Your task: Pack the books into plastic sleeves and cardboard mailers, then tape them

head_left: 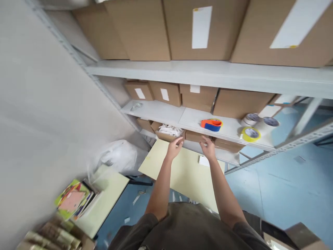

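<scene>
both bare hands held out over the near edge of the shelving, a gap between them. left hand (174, 148): half open, fingers loosely bent, nothing seen in its grip. right hand (208, 147): also half open, thumb and fingers curved and apart, no object visible in it.

below them, a worktop (187, 170): flat, smooth, pale yellow sheet with straight edges. on it, just beside the right wrist, a small white block (203, 160), box-shaped, partly hidden by the arm; material unclear.

just beyond the left hand, on the lowest shelf level, an open carton (165, 136) of brown cardboard, filled with thin white strips (170, 130) in a loose, jumbled heap.

above that, the middle shelf (191, 119), pale and smooth. on it, beyond the right hand, a tape dispenser (211, 125), rounded, orange and blue, looks like plastic. farther right, a yellow tape roll (250, 134), a glossy ring, near a pale wide roll (268, 125), cylindrical.

top level: large boxes (140, 31), matt brown, square-cornered.

left side: plastic bag (118, 156), whitish, crumpled, bulging. near it, books (74, 201) stacked flat, bright covers. floor (281, 194) blue, smooth.
</scene>
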{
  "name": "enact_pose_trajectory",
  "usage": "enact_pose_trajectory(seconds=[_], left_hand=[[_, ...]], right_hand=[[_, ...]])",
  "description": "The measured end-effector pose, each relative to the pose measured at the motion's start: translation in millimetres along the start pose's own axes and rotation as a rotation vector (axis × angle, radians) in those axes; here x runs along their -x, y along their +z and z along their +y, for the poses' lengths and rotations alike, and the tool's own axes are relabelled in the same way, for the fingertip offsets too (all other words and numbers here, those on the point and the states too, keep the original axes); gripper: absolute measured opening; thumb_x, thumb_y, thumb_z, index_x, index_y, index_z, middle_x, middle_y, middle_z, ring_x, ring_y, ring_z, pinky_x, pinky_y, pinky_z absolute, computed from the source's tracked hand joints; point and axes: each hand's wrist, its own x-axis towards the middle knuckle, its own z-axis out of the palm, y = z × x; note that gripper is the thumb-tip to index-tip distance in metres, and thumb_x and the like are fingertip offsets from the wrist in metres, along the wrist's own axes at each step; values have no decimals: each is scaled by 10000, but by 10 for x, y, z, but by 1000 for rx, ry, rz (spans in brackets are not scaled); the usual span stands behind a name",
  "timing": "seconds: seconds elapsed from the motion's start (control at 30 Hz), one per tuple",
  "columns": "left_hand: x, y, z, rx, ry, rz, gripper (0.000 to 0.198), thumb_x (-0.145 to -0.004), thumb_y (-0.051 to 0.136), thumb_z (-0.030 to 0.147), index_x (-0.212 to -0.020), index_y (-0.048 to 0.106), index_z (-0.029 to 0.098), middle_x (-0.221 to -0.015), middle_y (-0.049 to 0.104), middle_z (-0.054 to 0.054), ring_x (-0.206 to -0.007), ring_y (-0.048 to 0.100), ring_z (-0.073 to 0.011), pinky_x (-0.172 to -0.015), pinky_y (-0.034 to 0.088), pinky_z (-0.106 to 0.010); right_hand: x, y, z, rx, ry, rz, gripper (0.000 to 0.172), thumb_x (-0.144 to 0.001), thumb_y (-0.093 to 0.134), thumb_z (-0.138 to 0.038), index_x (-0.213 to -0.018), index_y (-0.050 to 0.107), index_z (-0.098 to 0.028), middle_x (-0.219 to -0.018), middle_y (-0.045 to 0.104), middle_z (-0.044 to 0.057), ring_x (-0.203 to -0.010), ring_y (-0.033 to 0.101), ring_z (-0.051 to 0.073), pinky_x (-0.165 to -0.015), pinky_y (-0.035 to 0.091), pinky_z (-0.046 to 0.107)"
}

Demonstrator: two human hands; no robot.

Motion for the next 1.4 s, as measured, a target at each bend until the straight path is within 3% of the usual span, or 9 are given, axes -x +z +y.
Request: enact_pose_trajectory(seconds=[0.13, 0.23, 0.47, 0.63, 0.97, 1.07, 1.17, 1.4], left_hand=[[466, -395, -297, -58, -90, 95, 340, -988, 679, 377, -1292, 776, 260, -1380, 752, -113, -1305, 697, -272, -1123, 559, -465], [873, -810, -474, -105, -175, 223, 328, -989, 675, 390, -1267, 780, 252, -1373, 752, -126, -1292, 701, -279, -1100, 572, -479], [2032, -2107, -748, -210, -291, 542, 358, -1007, 652, 422, -1290, 766, 234, -1362, 752, -139, -1299, 694, -302, -1130, 550, -509], [2958, -3011, -963, -201, -400, 742, 378, -997, 673, 457, -1294, 761, 241, -1389, 733, -145, -1299, 684, -303, -1056, 594, -492], [4504, -4622, -1493, -170, -507, 944, 446, -1001, 702, 472, -1355, 744, 204, -1416, 715, -178, -1277, 693, -301, -1056, 600, -463], [4834, -4962, -1562, -171, -536, 982, 447, -1007, 702, 462, -1375, 740, 210, -1434, 709, -170, -1290, 686, -300, -1056, 599, -447], [5032, -5183, -1630, -143, -551, 1032, 454, -1008, 702, 457, -1387, 738, 210, -1452, 698, -176, -1290, 684, -308, -1023, 609, -437], [5012, -5374, -1983, -69, -662, 1144, 465, -978, 732, 433, -1374, 741, 190, -1430, 710, -192, -1241, 705, -318, -983, 618, -445]], right_hand=[[263, 609, -16, -80, 23, -147, 596, -953, 599, -608, -1384, 727, -216, -1390, 733, 185, -1292, 684, 365, -1085, 578, 581], [418, 1157, -181, -87, -26, -322, 549, -968, 583, -601, -1346, 743, -237, -1397, 739, 168, -1317, 677, 349, -1101, 572, 571], [928, 2581, -1032, -126, -254, -654, 473, -979, 576, -514, -1306, 757, -224, -1494, 676, 177, -1398, 627, 329, -1109, 568, 534], [1657, 3575, -1733, -146, -370, -805, 481, -991, 569, -501, -1340, 747, -221, -1485, 681, 177, -1405, 621, 328, -1144, 544, 530], [3186, 5519, -2742, -247, -436, -1016, 566, -956, 642, -561, -1409, 725, -233, -1529, 663, 147, -1462, 589, 326, -1240, 469, 540], [3477, 5967, -3032, -318, -461, -1047, 575, -951, 673, -537, -1436, 717, -232, -1567, 633, 137, -1496, 557, 326, -1296, 404, 528], [3626, 6280, -3226, -329, -482, -1082, 588, -950, 676, -490, -1474, 696, -223, -1598, 606, 127, -1527, 523, 316, -1329, 360, 506], [3561, 6789, -3189, -258, -464, -1126, 611, -933, 660, -400, -1515, 663, -214, -1644, 558, 109, -1571, 467, 312, -1354, 318, 502]])
